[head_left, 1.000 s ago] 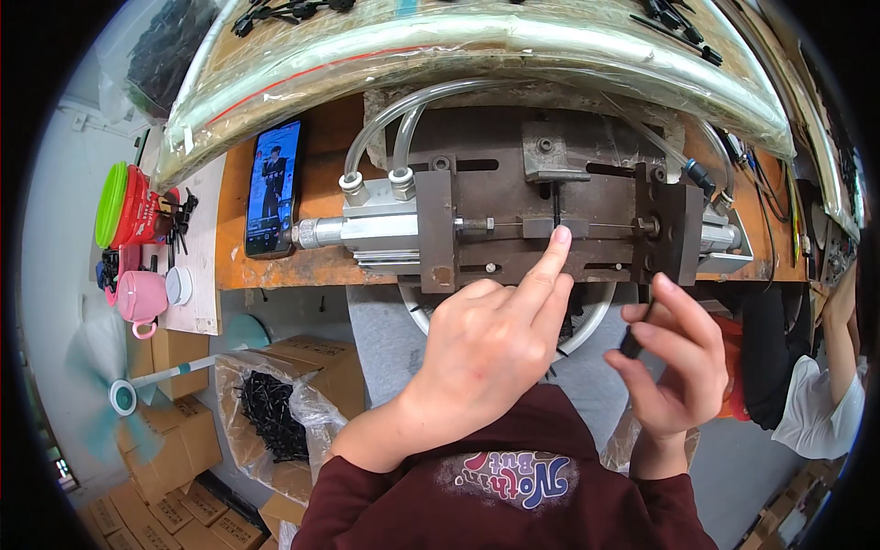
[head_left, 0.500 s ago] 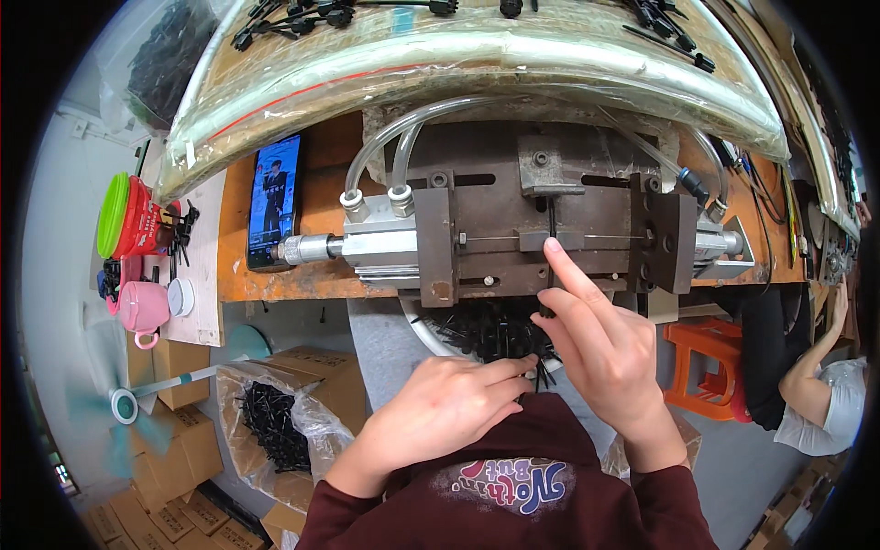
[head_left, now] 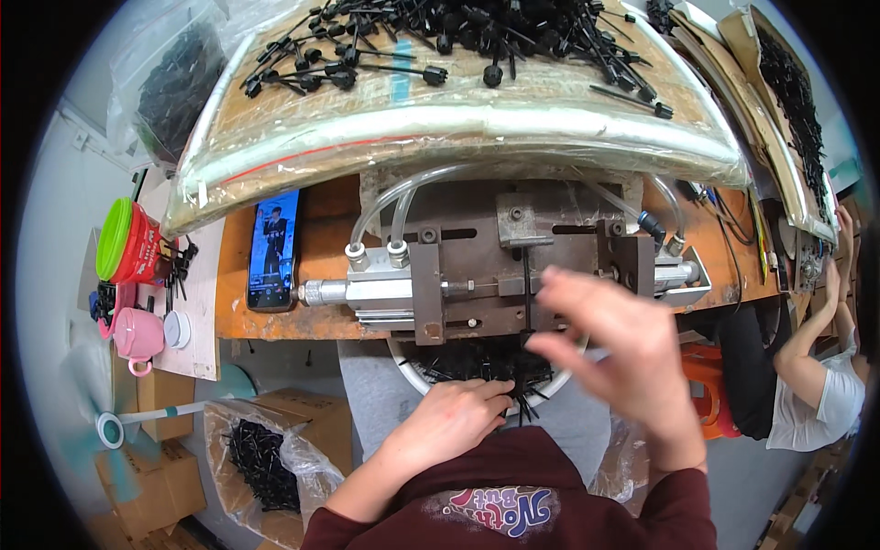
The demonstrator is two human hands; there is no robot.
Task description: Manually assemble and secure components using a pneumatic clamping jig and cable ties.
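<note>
Dark brown metal fixture (head_left: 428, 293) on the orange-brown desk (head_left: 341, 229), a little off centre toward 3 o'clock. I note a silver cylinder (head_left: 380, 302) on its 9 o'clock side and clear tubes (head_left: 394, 197) arching above. A slim black piece (head_left: 528, 266) runs down its middle from the upper block (head_left: 516, 220) toward 6 o'clock.

From my remote seat I read the hands as follows. Right hand (head_left: 619, 348): between 3 and 4 o'clock, blurred, thumb and fingers spread with a gap between, just beside the black piece; contact I cannot tell. Left hand (head_left: 458, 417): 6 o'clock, fingers curled at the near side of a white-rimmed basin (head_left: 403, 368) of loose black parts (head_left: 449, 362); whether they pinch one I cannot tell.

Surroundings logged: phone (head_left: 273, 261) with lit screen, 9 o'clock; pink mug (head_left: 137, 336), between 8 and 9; bagged parts (head_left: 261, 463) in a carton (head_left: 312, 417), between 7 and 8; heaped parts (head_left: 541, 37) on a film-wrapped tray (head_left: 477, 124), 12; co-worker (head_left: 811, 403) in a white top, between 3 and 4
</note>
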